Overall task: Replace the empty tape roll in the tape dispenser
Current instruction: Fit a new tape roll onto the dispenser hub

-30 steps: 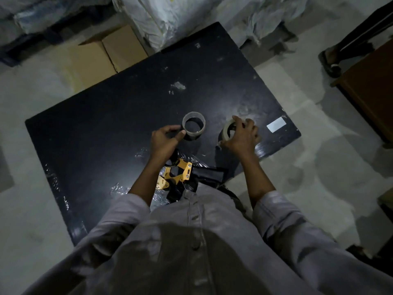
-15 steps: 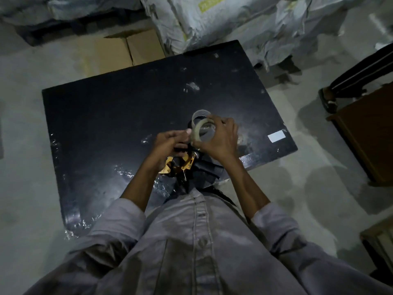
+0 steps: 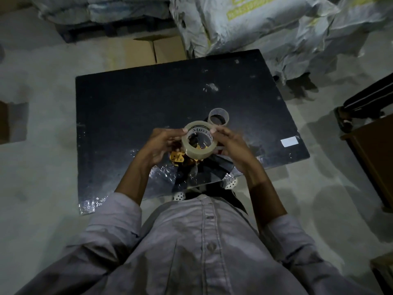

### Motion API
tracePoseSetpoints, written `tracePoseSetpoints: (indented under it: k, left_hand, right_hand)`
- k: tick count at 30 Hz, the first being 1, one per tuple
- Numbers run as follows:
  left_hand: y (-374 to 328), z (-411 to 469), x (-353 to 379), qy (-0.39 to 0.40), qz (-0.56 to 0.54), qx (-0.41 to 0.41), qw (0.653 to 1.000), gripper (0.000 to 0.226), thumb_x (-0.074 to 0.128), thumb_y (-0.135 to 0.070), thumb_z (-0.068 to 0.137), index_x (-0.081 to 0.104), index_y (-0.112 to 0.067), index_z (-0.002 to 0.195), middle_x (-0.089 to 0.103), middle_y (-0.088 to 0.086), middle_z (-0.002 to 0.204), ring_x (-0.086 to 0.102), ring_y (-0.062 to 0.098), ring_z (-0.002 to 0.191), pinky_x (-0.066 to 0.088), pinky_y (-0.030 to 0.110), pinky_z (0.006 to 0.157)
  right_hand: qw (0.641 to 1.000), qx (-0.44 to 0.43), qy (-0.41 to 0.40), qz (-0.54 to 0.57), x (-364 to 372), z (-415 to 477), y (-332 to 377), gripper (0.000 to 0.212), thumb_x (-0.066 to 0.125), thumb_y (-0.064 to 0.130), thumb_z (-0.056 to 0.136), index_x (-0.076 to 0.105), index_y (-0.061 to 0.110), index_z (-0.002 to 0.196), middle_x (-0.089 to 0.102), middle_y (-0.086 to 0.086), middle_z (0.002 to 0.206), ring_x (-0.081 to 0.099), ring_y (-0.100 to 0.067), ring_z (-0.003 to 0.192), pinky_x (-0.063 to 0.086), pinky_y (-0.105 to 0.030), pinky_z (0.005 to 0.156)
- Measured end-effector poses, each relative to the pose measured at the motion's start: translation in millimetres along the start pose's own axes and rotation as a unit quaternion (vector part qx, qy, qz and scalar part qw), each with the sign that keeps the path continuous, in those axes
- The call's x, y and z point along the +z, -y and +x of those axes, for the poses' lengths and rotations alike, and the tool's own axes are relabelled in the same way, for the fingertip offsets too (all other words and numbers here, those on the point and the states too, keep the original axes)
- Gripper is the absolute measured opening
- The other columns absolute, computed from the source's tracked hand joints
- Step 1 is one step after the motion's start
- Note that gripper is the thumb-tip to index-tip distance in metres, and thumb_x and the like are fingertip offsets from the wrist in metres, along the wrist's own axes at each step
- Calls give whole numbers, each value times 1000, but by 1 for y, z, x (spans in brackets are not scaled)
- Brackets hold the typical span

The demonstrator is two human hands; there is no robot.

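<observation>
A full roll of clear tape (image 3: 194, 151) is held up over the black table (image 3: 131, 107), its hole facing me. My left hand (image 3: 161, 145) grips its left rim and my right hand (image 3: 230, 145) its right rim. Just below and behind the roll, the yellow tape dispenser (image 3: 178, 157) lies on the table, mostly hidden by the roll and my left hand. The empty tape core (image 3: 218, 117), a thin pale ring, stands on the table just beyond the full roll.
A white label (image 3: 288, 141) is stuck near the table's right edge. Crinkled plastic film (image 3: 161, 173) lies along the near edge. Cardboard boxes (image 3: 146, 50) and stacked sacks (image 3: 255, 24) stand beyond the table; a brown cabinet (image 3: 374, 158) and another person's foot (image 3: 344, 120) are at right.
My right hand picked the full roll off the table and brought it left over the dispenser. My left hand left the empty core and now grips the roll too.
</observation>
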State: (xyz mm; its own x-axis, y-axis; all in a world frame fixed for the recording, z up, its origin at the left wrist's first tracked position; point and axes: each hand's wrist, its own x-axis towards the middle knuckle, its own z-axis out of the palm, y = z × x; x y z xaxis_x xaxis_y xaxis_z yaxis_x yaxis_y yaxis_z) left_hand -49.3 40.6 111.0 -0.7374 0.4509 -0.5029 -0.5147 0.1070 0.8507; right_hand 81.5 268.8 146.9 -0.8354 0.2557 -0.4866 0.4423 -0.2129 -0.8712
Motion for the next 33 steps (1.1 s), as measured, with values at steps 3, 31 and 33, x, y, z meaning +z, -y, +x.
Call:
tracePoseSetpoints:
  k: [3,31,33]
  left_hand:
    - [-2,-4,4,1,-5,8,1000,64,92,-33,88,73,20,120,75,14,87,69,24,71,54,30,58]
    - [28,22,-9,-73,0,25,997,30,79,-12,102,80,-10,132,85,13,121,82,34,114,69,47,95]
    - [29,26,-10,-72,2,27,997,33,80,-11,101,80,-9,134,84,14,124,81,34,116,67,53,98]
  right_hand:
    - [1000,5,-1,17,7,0,-12,39,77,30,109,73,16,145,81,11,96,74,-12,83,63,-49,95]
    - [999,1,-31,36,22,37,-34,38,75,-1,106,61,6,140,71,-17,144,78,-34,120,68,-26,75]
    - [999,6,-31,35,23,40,-32,36,73,-5,106,59,7,136,71,-15,139,78,-28,110,65,-22,68]
